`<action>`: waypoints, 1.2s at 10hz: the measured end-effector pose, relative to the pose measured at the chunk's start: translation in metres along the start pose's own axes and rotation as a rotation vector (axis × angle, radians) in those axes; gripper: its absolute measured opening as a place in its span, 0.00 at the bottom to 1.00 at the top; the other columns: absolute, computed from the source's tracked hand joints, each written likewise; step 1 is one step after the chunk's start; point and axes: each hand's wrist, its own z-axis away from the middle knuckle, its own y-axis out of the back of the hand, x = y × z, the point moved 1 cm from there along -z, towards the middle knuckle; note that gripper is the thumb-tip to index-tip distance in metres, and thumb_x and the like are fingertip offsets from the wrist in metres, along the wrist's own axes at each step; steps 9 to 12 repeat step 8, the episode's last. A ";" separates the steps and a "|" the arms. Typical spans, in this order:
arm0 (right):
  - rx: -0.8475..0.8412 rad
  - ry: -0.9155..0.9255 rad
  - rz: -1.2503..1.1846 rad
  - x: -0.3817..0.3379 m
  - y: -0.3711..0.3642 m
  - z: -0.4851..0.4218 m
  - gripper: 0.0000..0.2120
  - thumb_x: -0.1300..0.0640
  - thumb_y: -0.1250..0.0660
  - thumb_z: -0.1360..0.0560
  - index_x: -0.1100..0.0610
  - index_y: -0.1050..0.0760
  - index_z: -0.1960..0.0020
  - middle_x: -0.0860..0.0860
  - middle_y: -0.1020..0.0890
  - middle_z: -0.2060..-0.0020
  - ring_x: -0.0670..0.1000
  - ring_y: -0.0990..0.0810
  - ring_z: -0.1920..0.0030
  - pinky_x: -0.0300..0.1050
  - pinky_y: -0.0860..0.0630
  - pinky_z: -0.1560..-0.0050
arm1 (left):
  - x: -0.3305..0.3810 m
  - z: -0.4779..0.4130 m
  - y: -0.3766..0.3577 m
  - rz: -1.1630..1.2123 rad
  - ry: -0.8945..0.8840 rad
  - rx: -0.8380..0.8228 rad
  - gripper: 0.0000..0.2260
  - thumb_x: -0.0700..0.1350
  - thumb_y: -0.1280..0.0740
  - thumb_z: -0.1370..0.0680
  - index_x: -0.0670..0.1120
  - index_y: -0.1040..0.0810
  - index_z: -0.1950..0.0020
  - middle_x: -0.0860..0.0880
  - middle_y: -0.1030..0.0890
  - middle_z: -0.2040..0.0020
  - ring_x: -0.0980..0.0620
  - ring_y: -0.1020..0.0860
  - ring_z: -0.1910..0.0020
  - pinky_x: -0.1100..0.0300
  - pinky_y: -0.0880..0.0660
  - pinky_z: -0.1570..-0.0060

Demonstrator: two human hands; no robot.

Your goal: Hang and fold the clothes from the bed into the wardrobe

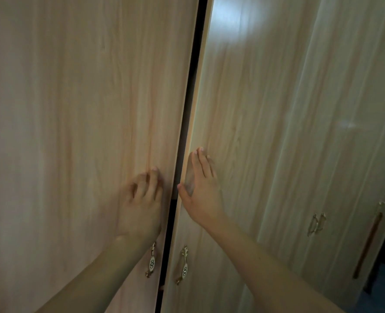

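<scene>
Resting left hand [141, 199] on the left wardrobe door [74, 109], fingers loosely bent, gripping nothing. Laying right hand [201, 193] flat on the right door [254, 109], thumb reaching its free edge. Flanking the dark upright gap [189, 109] with both hands, about equally near. Seeing no clothes.

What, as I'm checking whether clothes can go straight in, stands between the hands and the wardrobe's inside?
The two doors: the left door and the right door stand only a narrow dark gap apart. The left hand rests on the left door, the right hand flat on the right door.
</scene>
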 end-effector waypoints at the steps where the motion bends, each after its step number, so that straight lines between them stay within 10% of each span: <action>1: -0.041 0.008 -0.012 0.004 -0.010 -0.008 0.38 0.51 0.33 0.24 0.63 0.47 0.21 0.58 0.48 0.21 0.56 0.53 0.21 0.56 0.51 0.22 | -0.001 -0.001 -0.004 -0.017 -0.002 0.016 0.38 0.47 0.34 0.30 0.38 0.42 0.23 0.38 0.46 0.22 0.35 0.39 0.30 0.43 0.36 0.35; 4: -0.194 0.026 0.179 0.003 -0.021 -0.029 0.51 0.40 0.28 0.30 0.61 0.53 0.21 0.58 0.52 0.21 0.57 0.57 0.21 0.55 0.52 0.22 | -0.001 -0.004 -0.015 0.004 0.008 0.041 0.39 0.45 0.34 0.32 0.40 0.41 0.22 0.39 0.46 0.21 0.35 0.40 0.28 0.43 0.37 0.34; 7: -0.506 -0.149 -0.085 0.014 0.033 -0.011 0.43 0.48 0.31 0.24 0.54 0.56 0.20 0.47 0.56 0.20 0.51 0.50 0.21 0.46 0.46 0.24 | -0.002 0.005 0.022 0.235 0.003 -0.091 0.42 0.48 0.31 0.32 0.44 0.47 0.22 0.46 0.55 0.20 0.42 0.50 0.23 0.47 0.39 0.29; 12: -0.470 -0.139 -0.065 0.018 0.047 0.024 0.40 0.47 0.34 0.22 0.53 0.54 0.20 0.49 0.53 0.20 0.51 0.51 0.21 0.44 0.49 0.24 | -0.008 0.010 0.027 0.358 0.037 -0.128 0.41 0.50 0.32 0.27 0.46 0.52 0.21 0.49 0.57 0.20 0.45 0.55 0.21 0.49 0.48 0.25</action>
